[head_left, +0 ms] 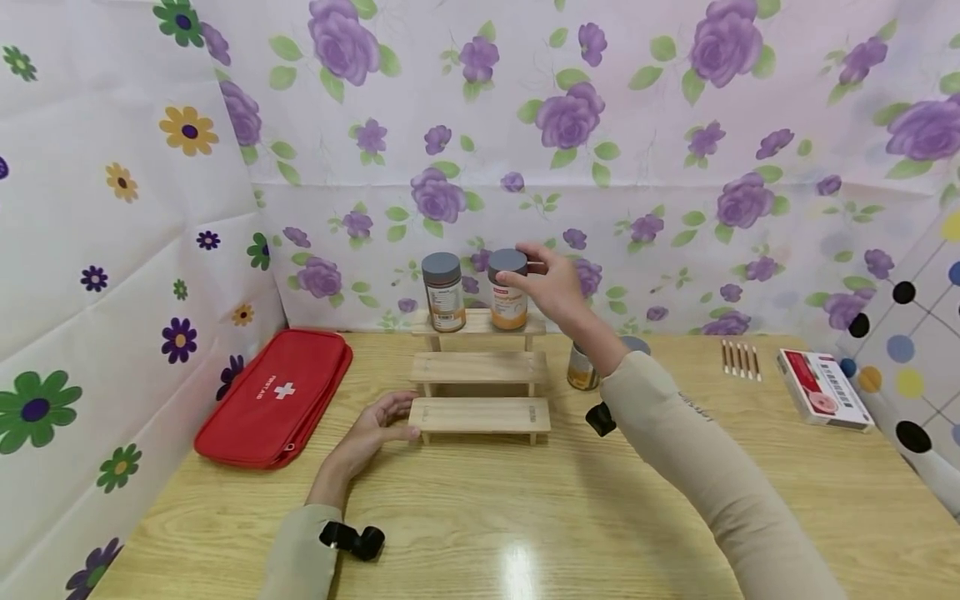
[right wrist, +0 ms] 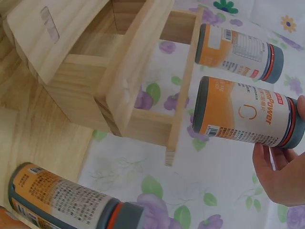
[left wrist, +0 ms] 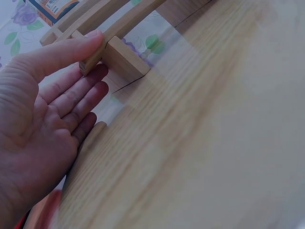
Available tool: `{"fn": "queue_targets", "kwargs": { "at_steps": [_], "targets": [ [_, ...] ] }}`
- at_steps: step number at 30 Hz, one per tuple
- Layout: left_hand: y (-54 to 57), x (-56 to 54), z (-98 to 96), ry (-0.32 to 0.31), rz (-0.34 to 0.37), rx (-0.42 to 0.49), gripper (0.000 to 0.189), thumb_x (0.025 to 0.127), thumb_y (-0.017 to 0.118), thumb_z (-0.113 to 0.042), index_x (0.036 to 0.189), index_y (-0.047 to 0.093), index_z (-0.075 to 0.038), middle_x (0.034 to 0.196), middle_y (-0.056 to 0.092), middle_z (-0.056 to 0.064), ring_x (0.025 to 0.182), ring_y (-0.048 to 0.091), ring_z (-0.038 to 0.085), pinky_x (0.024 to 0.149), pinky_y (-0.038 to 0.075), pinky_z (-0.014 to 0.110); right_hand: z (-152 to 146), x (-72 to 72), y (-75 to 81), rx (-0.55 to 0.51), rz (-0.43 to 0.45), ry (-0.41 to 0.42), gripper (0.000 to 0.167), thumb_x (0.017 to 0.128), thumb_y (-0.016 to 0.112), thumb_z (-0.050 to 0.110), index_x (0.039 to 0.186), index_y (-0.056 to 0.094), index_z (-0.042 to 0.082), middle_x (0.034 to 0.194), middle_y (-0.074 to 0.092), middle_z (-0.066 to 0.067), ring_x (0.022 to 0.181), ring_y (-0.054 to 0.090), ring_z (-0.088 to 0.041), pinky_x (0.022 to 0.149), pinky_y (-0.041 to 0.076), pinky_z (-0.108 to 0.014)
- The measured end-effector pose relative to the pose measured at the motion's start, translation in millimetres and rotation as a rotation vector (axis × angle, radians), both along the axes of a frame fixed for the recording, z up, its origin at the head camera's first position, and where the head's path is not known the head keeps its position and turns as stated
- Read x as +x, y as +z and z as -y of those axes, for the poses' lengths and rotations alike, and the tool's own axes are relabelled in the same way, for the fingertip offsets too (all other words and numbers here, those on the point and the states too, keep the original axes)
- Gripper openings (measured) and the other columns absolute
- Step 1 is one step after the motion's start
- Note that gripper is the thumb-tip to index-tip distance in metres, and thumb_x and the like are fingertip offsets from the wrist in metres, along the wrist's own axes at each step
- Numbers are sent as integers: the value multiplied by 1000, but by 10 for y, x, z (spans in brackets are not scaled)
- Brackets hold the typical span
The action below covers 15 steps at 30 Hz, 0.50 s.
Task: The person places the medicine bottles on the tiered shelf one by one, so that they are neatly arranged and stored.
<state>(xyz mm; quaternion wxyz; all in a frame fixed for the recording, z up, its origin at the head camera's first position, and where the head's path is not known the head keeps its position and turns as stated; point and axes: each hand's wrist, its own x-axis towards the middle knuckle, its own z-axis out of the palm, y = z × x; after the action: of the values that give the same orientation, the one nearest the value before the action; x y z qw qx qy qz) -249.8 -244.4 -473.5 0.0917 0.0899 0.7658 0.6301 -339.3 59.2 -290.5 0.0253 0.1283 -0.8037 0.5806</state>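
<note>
My right hand (head_left: 553, 287) grips a supplement jar (head_left: 508, 302) by its grey lid. The jar is orange and white and stands upright, its base close over the right part of the top shelf of a three-step wooden rack (head_left: 480, 367). A matching jar (head_left: 444, 296) stands at the left of that shelf. In the right wrist view, a narrow gap shows between the held jar (right wrist: 245, 112) and the shelf edge. At the lowest step's left end, my left hand (head_left: 371, 431) pinches the board, thumb (left wrist: 90, 43) on top and fingers below.
Right of the rack, partly hidden by my right forearm, stand further jars (head_left: 581, 368). A red first aid pouch (head_left: 273, 398) lies at the left. Several cotton swabs (head_left: 741, 360) and a white and red box (head_left: 825, 389) lie at the far right. Flowered cloth hangs behind.
</note>
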Motion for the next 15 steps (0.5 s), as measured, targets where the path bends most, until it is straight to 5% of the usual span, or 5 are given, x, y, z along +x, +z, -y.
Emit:
{"fn": "queue_targets", "kwargs": {
  "at_steps": [15],
  "targets": [
    [-13, -12, 3, 1, 10, -3, 65, 84, 72, -9, 143, 44, -3, 143, 49, 21, 118, 50, 13, 98, 43, 27, -64, -47, -96, 22, -4, 13, 67, 89, 71, 32, 148, 43, 14, 145, 49, -13, 133, 47, -30, 107, 42, -49]
  ]
}}
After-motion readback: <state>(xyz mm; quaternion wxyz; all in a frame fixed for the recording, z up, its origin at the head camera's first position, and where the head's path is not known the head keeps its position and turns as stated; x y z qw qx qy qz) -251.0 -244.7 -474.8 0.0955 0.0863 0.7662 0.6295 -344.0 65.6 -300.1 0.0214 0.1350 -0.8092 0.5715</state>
